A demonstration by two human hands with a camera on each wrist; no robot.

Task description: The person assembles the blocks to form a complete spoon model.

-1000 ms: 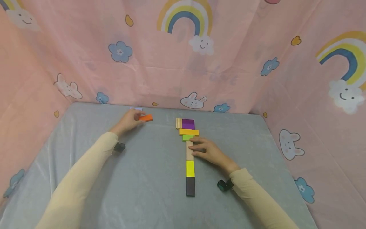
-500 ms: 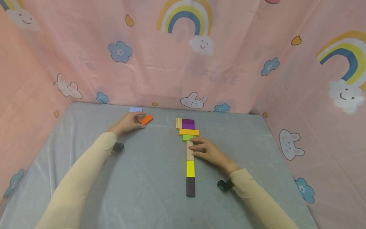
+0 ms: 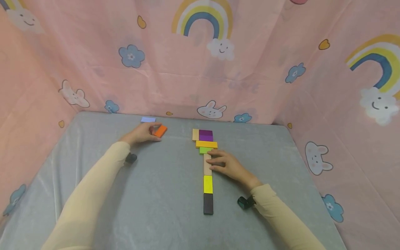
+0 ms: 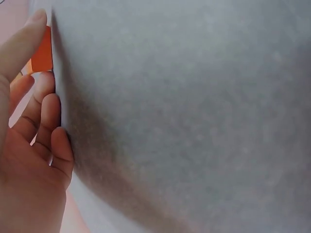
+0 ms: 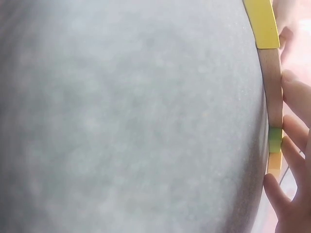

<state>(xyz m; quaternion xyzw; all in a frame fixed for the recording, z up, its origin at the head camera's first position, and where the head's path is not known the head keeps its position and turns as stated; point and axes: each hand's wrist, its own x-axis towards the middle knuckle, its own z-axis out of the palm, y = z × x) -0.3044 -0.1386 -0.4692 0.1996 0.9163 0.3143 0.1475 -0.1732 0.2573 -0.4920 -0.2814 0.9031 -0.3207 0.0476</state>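
Observation:
On the left, an orange block [image 3: 160, 131] lies slanted between the thumb and forefinger of my left hand [image 3: 140, 133], which pinches it near the table. The left wrist view shows the thumb in front of the orange block [image 4: 43, 52], with the other fingers loosely bent. My right hand [image 3: 232, 167] rests its spread fingers on the green block [image 3: 204, 150] and along the plain wood block [image 3: 207, 166]. That pair belongs to a line: a yellow block [image 3: 208, 184] and a black block [image 3: 208, 203] nearer me, an orange-yellow block [image 3: 206, 144] crosswise beyond.
A purple block [image 3: 206, 135] and a striped wood piece [image 3: 195, 135] stand at the line's far end. Behind my left hand lies a lilac block [image 3: 148, 119] by the table's back edge. Pink curtain [image 3: 200, 76] surrounds the grey-covered table [image 3: 156, 208].
The orange block has turned from nearly sideways to a slant, within my left fingers. My left hand has shifted slightly, uncovering more of the lilac block. My right hand stays put.

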